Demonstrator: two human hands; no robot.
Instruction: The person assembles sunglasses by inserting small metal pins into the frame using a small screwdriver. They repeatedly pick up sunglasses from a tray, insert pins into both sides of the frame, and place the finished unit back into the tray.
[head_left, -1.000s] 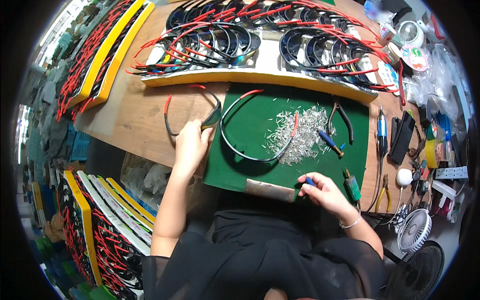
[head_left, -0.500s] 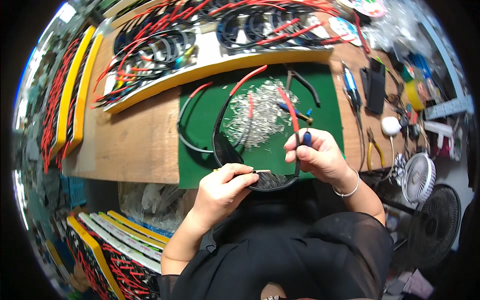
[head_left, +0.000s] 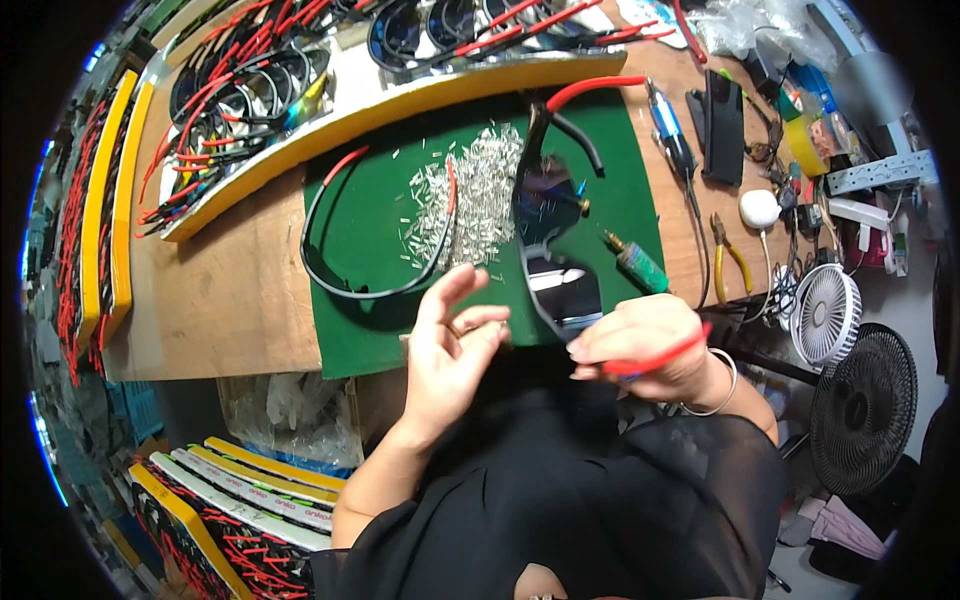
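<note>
**A:** Where is open room lying for the hands?

**B:** Bare wooden tabletop (head_left: 215,300) is lying open left of the green mat (head_left: 360,330). The mat's lower left corner is also lying open.

**A:** What is standing in the way?

**B:** A pile of small clear tube pieces (head_left: 470,200) is covering the mat's middle, ringed by a loose black frame (head_left: 320,275). A yellow-edged tray (head_left: 400,100) of glasses is walling off the far side. Pliers (head_left: 725,255), a green-handled tool (head_left: 632,262) and a small white fan (head_left: 825,315) are crowding the right. The left hand (head_left: 450,350) is hovering open-fingered at the near edge, and the right hand (head_left: 645,345), gripping sunglasses (head_left: 555,250), is filling the space beside it.
</note>
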